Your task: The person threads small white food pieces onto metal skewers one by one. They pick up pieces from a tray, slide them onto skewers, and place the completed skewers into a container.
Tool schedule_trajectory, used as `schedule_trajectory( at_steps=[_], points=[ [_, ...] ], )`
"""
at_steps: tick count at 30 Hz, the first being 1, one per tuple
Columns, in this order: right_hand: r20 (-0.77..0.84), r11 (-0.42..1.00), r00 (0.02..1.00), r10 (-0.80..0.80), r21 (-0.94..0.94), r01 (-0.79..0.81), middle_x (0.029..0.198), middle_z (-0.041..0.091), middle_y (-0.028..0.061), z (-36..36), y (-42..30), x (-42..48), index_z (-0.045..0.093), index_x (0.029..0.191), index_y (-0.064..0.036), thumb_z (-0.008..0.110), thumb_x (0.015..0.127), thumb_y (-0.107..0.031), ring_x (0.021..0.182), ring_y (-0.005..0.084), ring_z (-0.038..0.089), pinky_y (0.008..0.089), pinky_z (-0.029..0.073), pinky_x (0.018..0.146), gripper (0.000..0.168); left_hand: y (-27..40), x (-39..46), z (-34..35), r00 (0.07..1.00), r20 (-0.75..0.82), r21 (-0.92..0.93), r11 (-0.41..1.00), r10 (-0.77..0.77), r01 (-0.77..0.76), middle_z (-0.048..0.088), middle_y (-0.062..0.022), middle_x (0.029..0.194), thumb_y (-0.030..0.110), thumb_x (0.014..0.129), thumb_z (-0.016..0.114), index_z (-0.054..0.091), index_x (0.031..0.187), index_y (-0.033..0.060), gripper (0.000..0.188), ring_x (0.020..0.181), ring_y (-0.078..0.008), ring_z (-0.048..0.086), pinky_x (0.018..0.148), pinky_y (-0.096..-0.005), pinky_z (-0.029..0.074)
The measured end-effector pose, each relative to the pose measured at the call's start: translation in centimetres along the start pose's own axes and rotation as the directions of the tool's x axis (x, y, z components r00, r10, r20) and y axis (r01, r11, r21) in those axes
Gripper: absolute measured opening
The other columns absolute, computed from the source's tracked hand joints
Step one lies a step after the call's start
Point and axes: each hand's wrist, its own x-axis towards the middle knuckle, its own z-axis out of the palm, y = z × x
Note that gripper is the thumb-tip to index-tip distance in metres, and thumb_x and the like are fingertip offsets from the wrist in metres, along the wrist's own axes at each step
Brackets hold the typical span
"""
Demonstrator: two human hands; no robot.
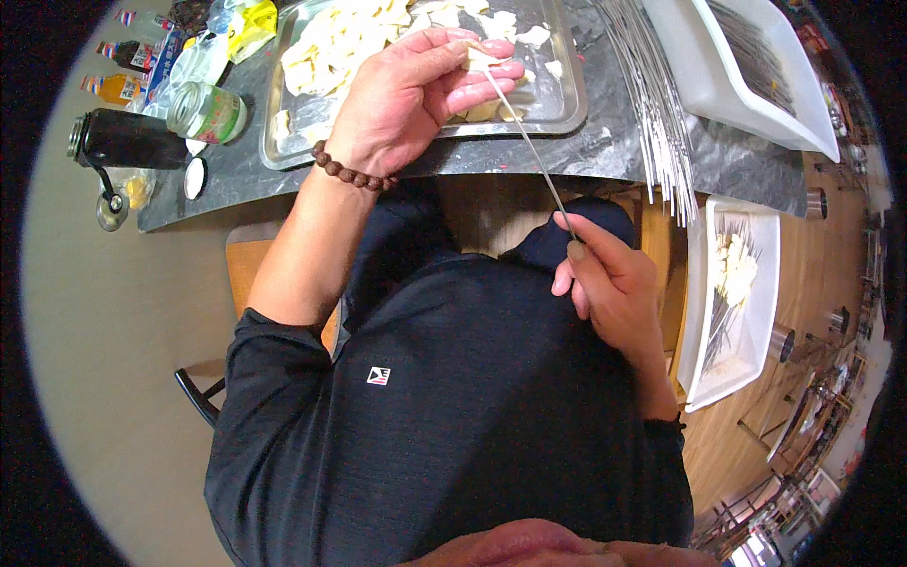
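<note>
A pale, thin food piece lies against the fingers of my left hand, its thumb pressing on it. One end of a thin metal skewer meets that piece; whether it passes through cannot be told. Near the other end, my right hand pinches the skewer between thumb and fingers, below the table edge. Under and beyond my left hand is a metal tray bearing a heap of pale food pieces. A bundle of bare metal skewers lies on the table to the right.
A white bin with skewers stands at the upper right. Below it, another white bin holds loaded skewers. At the left are a glass jar, a black bottle, a white lid and drink bottles. A chair is left of my legs.
</note>
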Motion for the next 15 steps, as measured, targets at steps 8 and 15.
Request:
schedule_trajectory(
  at_steps=[8,15],
  points=[
    [-0.018,0.997,0.997,0.076,0.030,-0.076,0.072,0.070,0.0038,-0.1,0.6,0.2,0.063,0.140,-0.004,0.055,0.106,-0.011,0.056,0.0070,0.055,0.0248,0.046,0.055,0.035,-1.2,-0.1,1.2,0.999,-0.026,-0.082,0.996,0.035,-0.037,0.064,-0.0323,0.131,0.009,0.106,0.050,0.059,0.119,-0.0113,0.025,0.120,-0.0410,0.068,0.106,-0.0461,0.057],
    [-0.038,0.997,0.996,0.076,0.020,-0.075,0.071,0.070,0.0035,-0.2,0.7,0.4,0.065,0.137,-0.003,0.056,0.106,-0.011,0.054,0.0059,0.053,0.0244,0.044,0.053,0.034,-1.5,-0.3,1.0,1.000,-0.009,-0.124,0.992,-0.016,0.015,0.061,-0.0369,0.134,0.015,0.105,0.053,0.060,0.109,-0.0064,0.023,0.126,-0.0489,0.063,0.110,-0.0541,0.053]
  ],
)
